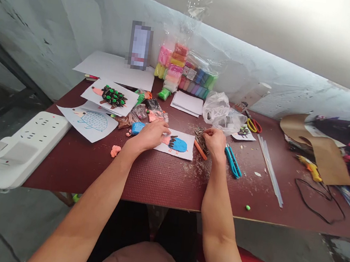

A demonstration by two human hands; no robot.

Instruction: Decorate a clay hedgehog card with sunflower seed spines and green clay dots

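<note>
My left hand (pixel 154 134) lies over the left end of a white card (pixel 188 153), its fingers resting on the card and covering part of it. The card carries a hedgehog picture with a pink head, a blue clay body (pixel 180 145) and a few dark seeds stuck on near the head. To the right, my right hand (pixel 215 143) has its fingertips drawn together at a small pile of striped sunflower seeds (pixel 199 132); whatever is between them is hidden. An orange stick-like piece (pixel 200 150) lies beside the pile. Close to my right wrist is a teal cutter (pixel 233 161).
Finished hedgehog card (pixel 114 97) and blue hedgehog drawing (pixel 91 120) lie left, near a white power strip (pixel 39 131). Bagged coloured clay (pixel 197 76) stands behind. Rightward are scissors (pixel 254 125), glue sticks (pixel 270 170) and a yellow glue gun (pixel 310 168) with cord.
</note>
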